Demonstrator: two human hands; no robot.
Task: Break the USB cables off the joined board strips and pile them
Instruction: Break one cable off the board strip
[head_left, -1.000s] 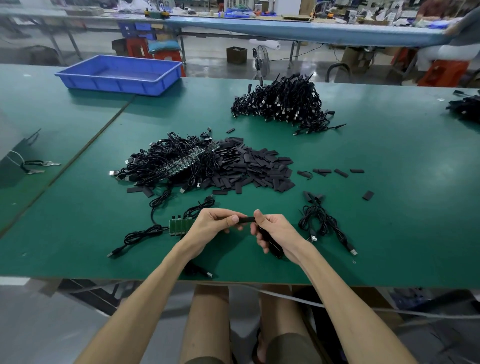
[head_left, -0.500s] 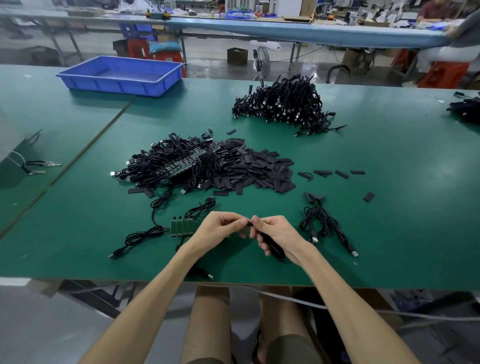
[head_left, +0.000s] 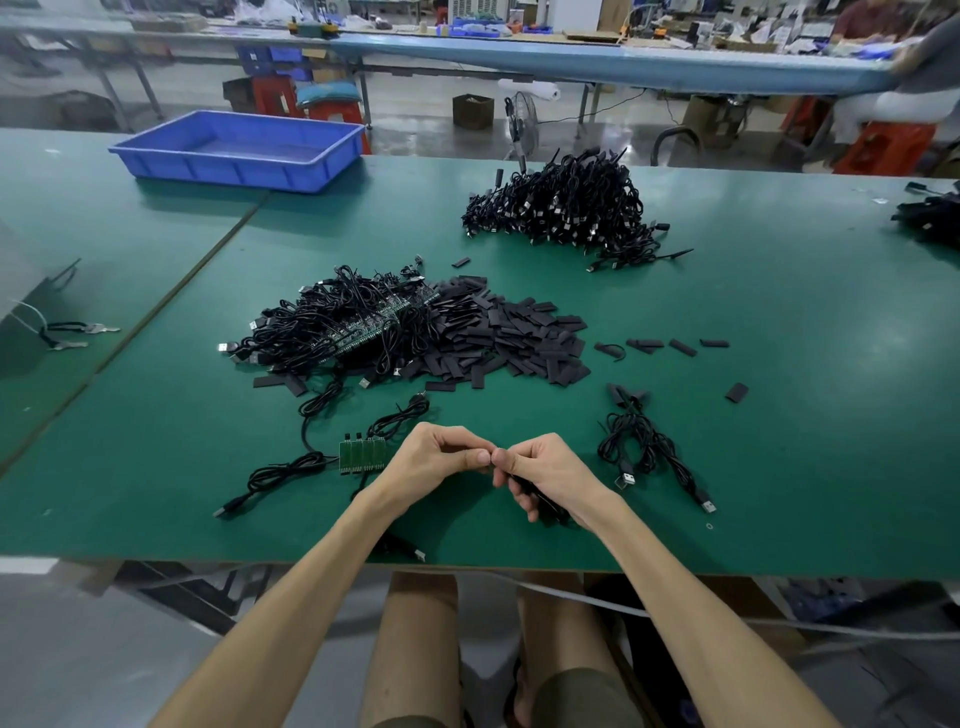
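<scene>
My left hand (head_left: 441, 460) and my right hand (head_left: 545, 470) meet thumb to thumb over the near middle of the green table (head_left: 779, 467). Both pinch a small black piece between them, almost hidden by the fingers. My right hand also grips a coiled black USB cable (head_left: 543, 506) in its palm. A short green board strip (head_left: 362, 455) with cables attached lies just left of my left hand. A heap of joined strips and cables (head_left: 353, 327) sits further back. A small pile of separated cables (head_left: 644, 447) lies to the right.
Black flat sleeves (head_left: 509, 338) are heaped beside the strips, with a few loose ones (head_left: 680, 345) to the right. A large cable pile (head_left: 561, 208) sits at the back. A blue tray (head_left: 239, 150) stands far left. Keys (head_left: 78, 332) lie at the left edge.
My hands have closed together. The black piece that showed between my thumbs a second ago is now almost covered by my fingertips.
</scene>
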